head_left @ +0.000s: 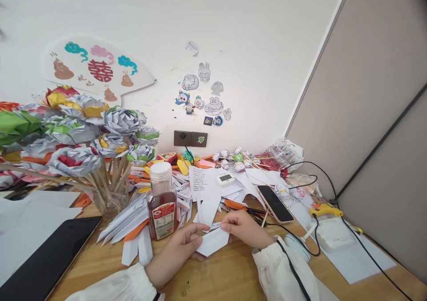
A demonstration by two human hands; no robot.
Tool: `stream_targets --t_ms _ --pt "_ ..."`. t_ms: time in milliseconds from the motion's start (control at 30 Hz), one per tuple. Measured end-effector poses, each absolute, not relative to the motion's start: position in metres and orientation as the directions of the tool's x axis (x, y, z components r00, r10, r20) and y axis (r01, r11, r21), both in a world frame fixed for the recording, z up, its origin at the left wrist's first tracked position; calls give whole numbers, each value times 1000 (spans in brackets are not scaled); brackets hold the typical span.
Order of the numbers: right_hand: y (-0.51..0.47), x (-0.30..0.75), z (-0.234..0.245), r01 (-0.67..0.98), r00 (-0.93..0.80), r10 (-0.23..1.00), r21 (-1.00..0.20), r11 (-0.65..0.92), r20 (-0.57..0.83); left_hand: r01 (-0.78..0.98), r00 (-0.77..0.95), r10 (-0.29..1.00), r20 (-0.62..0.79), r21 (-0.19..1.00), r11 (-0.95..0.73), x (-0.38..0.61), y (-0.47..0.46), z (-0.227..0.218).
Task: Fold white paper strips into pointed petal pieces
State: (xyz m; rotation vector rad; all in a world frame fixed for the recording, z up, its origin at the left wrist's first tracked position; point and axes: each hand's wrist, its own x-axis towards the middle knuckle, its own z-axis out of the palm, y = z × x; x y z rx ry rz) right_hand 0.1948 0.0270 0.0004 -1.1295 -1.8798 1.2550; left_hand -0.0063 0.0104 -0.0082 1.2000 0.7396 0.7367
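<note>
Just above the wooden table (230,274), a folded piece of white paper (213,242) is held between both hands. My left hand (187,243) pinches its left end with thumb and fingers. At the upper right corner, my right hand (243,227) grips the same paper, its fingertips closed. Straight creases and slanted ends show on the paper. Left of my hands stands a bottle with red-brown contents (162,207) and a white cap. More folded white strips (138,245) lie beside the bottle's base, an orange one among them.
Paper flowers on sticks fill a clear vase (110,198) at left, near a black tablet (53,256). A small white timer (226,179) and a phone (275,203) lie beyond my hands. At right are a yellow glue gun (325,210), a white box (335,234) and loose cables.
</note>
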Motion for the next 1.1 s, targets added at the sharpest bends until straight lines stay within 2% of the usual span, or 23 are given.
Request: stream_targets --t_ms 300,433,567,667,800,933,1100 --pt "29 197 0 325 -450 892 -921 215 49 -176 592 796 -127 943 282 -10 10 -6" --pt "26 193 2 362 -454 888 -896 255 69 -142 592 789 -166 942 305 -9 9 1" --pt "22 182 2 395 -408 899 -857 330 158 -11 580 801 -150 981 192 -4 7 0" --pt "21 177 1 339 -332 922 -887 313 199 -10 517 853 -71 996 88 -2 9 -8" --pt "19 178 0 225 -364 925 -953 204 112 -33 477 874 -93 992 124 0 16 -20" --pt "16 173 -8 285 -453 890 -938 200 52 -82 459 882 -107 983 162 1 20 -26" --pt "17 170 -16 289 -448 894 -947 142 -3 -110 438 894 -101 980 164 1 17 -23"
